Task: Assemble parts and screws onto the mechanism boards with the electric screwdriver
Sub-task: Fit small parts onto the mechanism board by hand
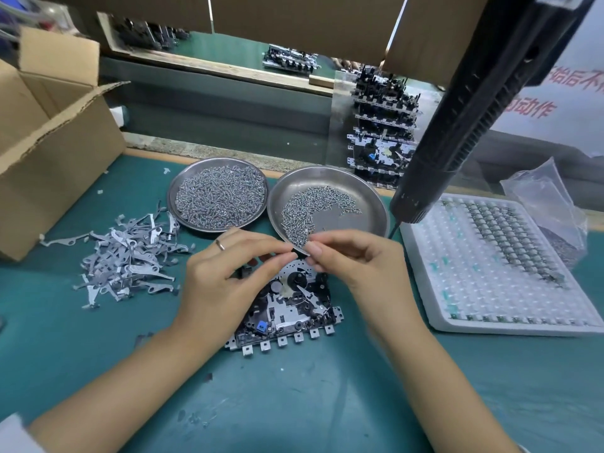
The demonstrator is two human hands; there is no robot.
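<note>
Our left hand [225,282] and right hand [353,256] meet fingertip to fingertip above the board [287,308], seemingly pinching a screw too small to see, which next needs seating before the hanging screwdriver [457,125].

Teal table [294,403], silver dishes [376,204], black screwdriver [474,109], white dimpled tray [434,279].

An open cardboard box [49,132] stands far left on the green mat [294,403], a crumpled clear plastic bag [544,204] at the far right.
</note>
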